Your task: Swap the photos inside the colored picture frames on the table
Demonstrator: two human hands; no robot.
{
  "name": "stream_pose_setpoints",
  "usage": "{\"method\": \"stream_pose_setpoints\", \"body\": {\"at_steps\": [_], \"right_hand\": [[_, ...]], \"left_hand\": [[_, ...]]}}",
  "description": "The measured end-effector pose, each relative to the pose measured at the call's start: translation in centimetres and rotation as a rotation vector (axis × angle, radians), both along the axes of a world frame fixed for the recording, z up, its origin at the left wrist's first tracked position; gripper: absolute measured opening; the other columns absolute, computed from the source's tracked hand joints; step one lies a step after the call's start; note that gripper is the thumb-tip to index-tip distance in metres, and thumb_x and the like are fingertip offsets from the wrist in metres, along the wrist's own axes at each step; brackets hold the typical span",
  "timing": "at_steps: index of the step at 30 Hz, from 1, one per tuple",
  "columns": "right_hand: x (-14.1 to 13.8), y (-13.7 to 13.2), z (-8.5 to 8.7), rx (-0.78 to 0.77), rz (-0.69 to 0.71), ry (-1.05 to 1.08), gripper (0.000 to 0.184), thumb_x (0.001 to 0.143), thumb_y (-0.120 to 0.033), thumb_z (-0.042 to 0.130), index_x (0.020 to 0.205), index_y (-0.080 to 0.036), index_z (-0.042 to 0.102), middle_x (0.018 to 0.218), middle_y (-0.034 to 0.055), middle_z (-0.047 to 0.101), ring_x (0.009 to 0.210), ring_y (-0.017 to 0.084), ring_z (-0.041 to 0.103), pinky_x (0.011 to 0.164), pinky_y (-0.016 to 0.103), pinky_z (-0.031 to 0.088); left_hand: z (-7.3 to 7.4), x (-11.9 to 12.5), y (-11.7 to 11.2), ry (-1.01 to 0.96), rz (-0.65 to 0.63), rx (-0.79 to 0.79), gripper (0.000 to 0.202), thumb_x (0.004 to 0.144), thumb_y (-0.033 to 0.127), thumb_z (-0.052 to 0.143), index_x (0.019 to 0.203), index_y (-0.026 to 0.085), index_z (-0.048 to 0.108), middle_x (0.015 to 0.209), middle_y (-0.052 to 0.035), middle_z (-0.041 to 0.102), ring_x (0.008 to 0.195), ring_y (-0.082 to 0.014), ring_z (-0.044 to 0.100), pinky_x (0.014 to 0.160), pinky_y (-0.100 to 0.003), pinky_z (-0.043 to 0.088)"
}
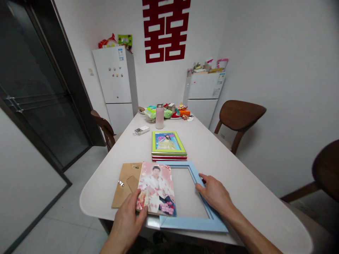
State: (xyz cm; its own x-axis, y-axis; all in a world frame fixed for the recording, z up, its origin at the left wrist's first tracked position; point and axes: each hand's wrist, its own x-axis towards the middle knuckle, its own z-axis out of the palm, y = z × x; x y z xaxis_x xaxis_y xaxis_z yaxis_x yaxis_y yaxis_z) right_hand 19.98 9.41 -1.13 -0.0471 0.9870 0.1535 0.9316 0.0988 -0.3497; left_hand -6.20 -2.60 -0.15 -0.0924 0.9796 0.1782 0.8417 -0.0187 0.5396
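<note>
My left hand (pixel 130 215) is closed on the lower left corner of a pink printed photo (pixel 156 190), its thumb at the bottom edge. The photo overlaps a tan frame backing board (pixel 123 194) with metal clips on the left and the left part of a light blue picture frame (pixel 194 224). My right hand (pixel 214 194) grips the right side of that frame, thumb on the inner edge and fingers over the outer one. Through the frame's opening a pale surface shows. Just behind lies a stack of frames, a green picture frame (pixel 182 150) on top with red-edged ones under it.
A pink bottle (pixel 159 118) and a small silver device (pixel 142 130) stand farther back on the white table (pixel 106 176). Snack packets (pixel 150 113) crowd its far end. Wooden chairs (pixel 238 114) flank both sides, with two white fridges (pixel 113 77) by the far wall.
</note>
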Motion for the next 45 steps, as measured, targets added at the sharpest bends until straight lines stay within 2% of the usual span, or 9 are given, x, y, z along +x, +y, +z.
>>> {"method": "stream_pose_setpoints", "body": {"at_steps": [6,12,16,21,25,29,33,37,45], "right_hand": [[-1.8,-0.9,1.1,0.172,0.121,0.212,0.042,0.070,-0.029,0.042,0.106,-0.009,0.052,0.095,0.0118,0.056,0.083,0.020,0.053,0.076,0.033,0.038],[-7.2,-2.0,0.2,-0.376,0.208,0.941,0.062,0.063,-0.023,0.047,0.120,-0.004,0.035,0.051,-0.0045,0.052,0.040,0.009,0.044,0.040,0.021,0.035],[-9.1,-2.6,2.1,-0.479,0.279,1.274,0.053,0.062,-0.022,0.051,0.113,-0.008,0.044,0.047,-0.0077,0.046,0.037,0.005,0.038,0.037,0.018,0.031],[-9.1,-3.3,5.1,-0.351,0.306,1.363,0.049,0.067,-0.037,0.053,0.111,-0.015,0.048,0.067,-0.0005,0.057,0.054,0.009,0.051,0.046,0.020,0.040],[-8.5,-3.3,3.9,-0.416,0.099,1.396,0.054,0.068,-0.033,0.054,0.117,-0.016,0.040,0.080,0.0034,0.060,0.067,0.013,0.057,0.056,0.023,0.044],[-6.7,-2.7,2.7,-0.421,0.030,1.541,0.058,0.068,-0.022,0.048,0.124,-0.018,0.030,0.075,0.0014,0.061,0.061,0.012,0.056,0.055,0.023,0.043],[-3.4,-0.9,2.4,-0.283,-0.053,1.274,0.059,0.064,-0.017,0.044,0.123,-0.013,0.034,0.057,-0.0029,0.056,0.045,0.010,0.048,0.043,0.020,0.037],[-1.3,0.8,1.6,-0.125,-0.005,0.808,0.051,0.063,-0.016,0.039,0.113,-0.009,0.047,0.047,-0.0047,0.049,0.039,0.009,0.043,0.039,0.019,0.031],[-3.1,1.0,1.2,0.008,0.072,0.437,0.043,0.068,-0.016,0.036,0.107,-0.010,0.052,0.078,0.0075,0.063,0.068,0.017,0.056,0.064,0.026,0.039]], "left_hand": [[0.8,-0.1,0.0,0.222,0.012,0.030,0.040,0.075,0.034,0.043,0.110,0.015,0.047,0.103,-0.0120,0.055,0.096,-0.0255,0.051,0.080,-0.040,0.041],[0.5,3.1,0.6,0.173,-0.259,0.115,0.060,0.065,0.026,0.054,0.121,0.014,0.037,0.129,-0.0145,0.035,0.117,-0.0293,0.030,0.094,-0.047,0.030],[0.0,4.9,1.7,0.092,-0.291,0.198,0.064,0.061,0.011,0.047,0.124,0.012,0.034,0.131,-0.0146,0.031,0.120,-0.0294,0.025,0.096,-0.049,0.025],[1.6,5.7,3.1,-0.350,-0.207,0.451,0.046,0.073,0.008,0.036,0.119,0.016,0.041,0.123,-0.0090,0.045,0.115,-0.0197,0.036,0.098,-0.039,0.027],[3.4,7.2,2.8,-0.868,0.022,0.382,0.035,0.080,0.025,0.042,0.113,0.015,0.047,0.111,-0.0080,0.055,0.109,-0.0210,0.044,0.095,-0.035,0.031],[3.3,7.9,2.8,-1.194,0.029,0.235,0.045,0.073,0.031,0.052,0.114,0.013,0.045,0.106,-0.0090,0.058,0.105,-0.0224,0.048,0.090,-0.032,0.037],[1.7,7.0,3.4,-1.157,0.028,0.168,0.055,0.068,0.025,0.054,0.119,0.014,0.037,0.121,-0.0127,0.046,0.110,-0.0220,0.043,0.093,-0.034,0.033],[0.4,6.6,3.0,-0.672,-0.089,0.033,0.052,0.067,0.017,0.051,0.117,0.011,0.040,0.124,-0.0141,0.043,0.114,-0.0228,0.038,0.097,-0.039,0.027],[-0.5,7.4,1.7,-0.097,-0.343,0.027,0.050,0.071,0.018,0.049,0.119,0.009,0.038,0.131,-0.0151,0.032,0.120,-0.0243,0.028,0.099,-0.046,0.025]]}}
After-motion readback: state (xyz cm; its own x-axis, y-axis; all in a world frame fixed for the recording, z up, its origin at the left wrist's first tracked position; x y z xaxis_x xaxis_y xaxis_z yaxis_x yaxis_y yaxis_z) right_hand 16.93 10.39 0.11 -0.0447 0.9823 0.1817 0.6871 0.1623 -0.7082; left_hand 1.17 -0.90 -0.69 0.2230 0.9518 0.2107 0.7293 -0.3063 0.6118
